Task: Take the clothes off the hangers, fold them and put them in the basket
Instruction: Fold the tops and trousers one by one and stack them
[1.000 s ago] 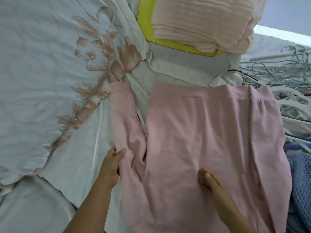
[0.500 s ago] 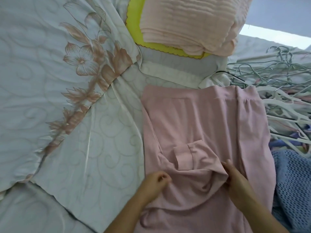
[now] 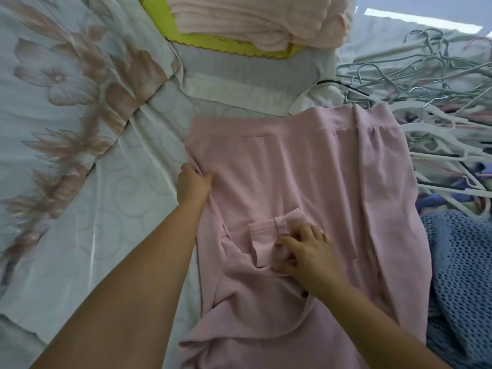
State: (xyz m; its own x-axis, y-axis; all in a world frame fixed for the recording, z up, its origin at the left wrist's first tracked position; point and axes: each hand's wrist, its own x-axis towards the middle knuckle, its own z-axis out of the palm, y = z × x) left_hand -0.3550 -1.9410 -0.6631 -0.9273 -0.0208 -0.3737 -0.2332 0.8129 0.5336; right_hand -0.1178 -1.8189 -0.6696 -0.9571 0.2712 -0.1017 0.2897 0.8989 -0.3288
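Note:
A pink top (image 3: 314, 177) lies flat on the bed, its left sleeve folded in across the body so the cuff (image 3: 269, 235) sits in the middle. My left hand (image 3: 193, 181) pinches the garment's left folded edge, thumb on top of the cloth. My right hand (image 3: 306, 251) lies over the sleeve just below the cuff, fingers spread and bent, pressing it down. A heap of pale empty hangers (image 3: 431, 107) lies at the right. The yellow basket (image 3: 191, 39) at the top holds folded peach cloth (image 3: 253, 20).
The bed cover (image 3: 80, 129) with brown flowers spreads to the left. A blue open-knit garment (image 3: 460, 275) lies at the right edge, below the hangers. A folded grey-white cloth (image 3: 239, 83) lies between the basket and the pink top.
The left sleeve has been folded over onto the body. My left hand has gone up along the left edge to pinch it, while my right hand has come onto the sleeve by the cuff.

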